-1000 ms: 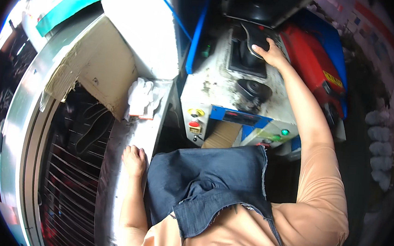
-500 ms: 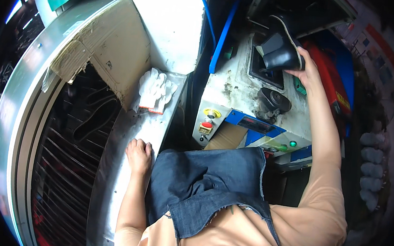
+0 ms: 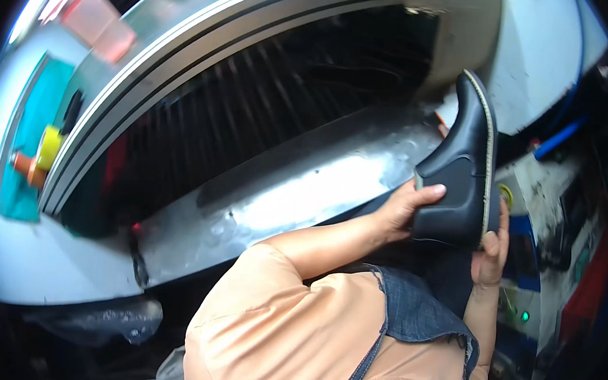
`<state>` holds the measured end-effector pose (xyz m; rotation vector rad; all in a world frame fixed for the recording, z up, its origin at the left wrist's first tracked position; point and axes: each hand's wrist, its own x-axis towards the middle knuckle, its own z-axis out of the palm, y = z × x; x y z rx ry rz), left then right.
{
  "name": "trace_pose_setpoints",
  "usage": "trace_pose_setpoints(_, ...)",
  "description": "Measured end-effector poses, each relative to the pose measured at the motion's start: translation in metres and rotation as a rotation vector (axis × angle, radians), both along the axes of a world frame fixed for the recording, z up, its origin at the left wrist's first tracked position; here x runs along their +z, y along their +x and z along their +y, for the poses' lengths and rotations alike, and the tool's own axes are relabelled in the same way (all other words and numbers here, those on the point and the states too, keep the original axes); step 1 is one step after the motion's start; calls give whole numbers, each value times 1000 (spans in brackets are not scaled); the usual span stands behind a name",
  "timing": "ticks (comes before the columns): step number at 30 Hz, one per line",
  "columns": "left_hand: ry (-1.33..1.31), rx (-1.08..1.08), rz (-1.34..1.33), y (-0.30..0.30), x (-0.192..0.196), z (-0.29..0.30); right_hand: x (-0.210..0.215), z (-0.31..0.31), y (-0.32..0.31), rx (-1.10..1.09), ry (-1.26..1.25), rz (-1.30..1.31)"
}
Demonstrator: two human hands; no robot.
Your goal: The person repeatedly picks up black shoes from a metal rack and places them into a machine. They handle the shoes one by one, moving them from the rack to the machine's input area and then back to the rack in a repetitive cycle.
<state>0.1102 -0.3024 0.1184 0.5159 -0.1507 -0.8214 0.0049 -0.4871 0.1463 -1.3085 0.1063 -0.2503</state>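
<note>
A black ankle boot (image 3: 466, 167) with a pale welt along its sole is held up in front of me, sole facing right. My left hand (image 3: 406, 209) grips the boot's opening from the left, thumb across the leather. My right hand (image 3: 490, 251) clasps the heel end from the right and below. Both hands are closed on the boot. It hangs over the shiny metal ledge (image 3: 297, 189) of a large machine.
A dark conveyor opening with black bars (image 3: 253, 107) runs behind the ledge. A white and blue machine with coloured buttons (image 3: 551, 231) stands at the right. At the left lie a teal mat (image 3: 26, 132), a yellow roll (image 3: 49, 147) and pink containers (image 3: 96, 20).
My right hand took the black boot off the machine at the right and brought it over. My left hand left the ledge and joined it on the boot. The view swung left.
</note>
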Motion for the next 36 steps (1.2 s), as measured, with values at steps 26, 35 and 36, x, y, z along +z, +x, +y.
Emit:
trace_pose_setpoints(26,2882,493,-793,149,-101,588,-46,-17,-11,293,-319,322)
trace_pose_setpoints(35,2718,1135,-1536,143,-60,465,-16,-18,-24,130,-481,269)
trace_pose_setpoints(36,2528,1097,-1532,141,-69,433,-18,-21,-29,93,-481,285)
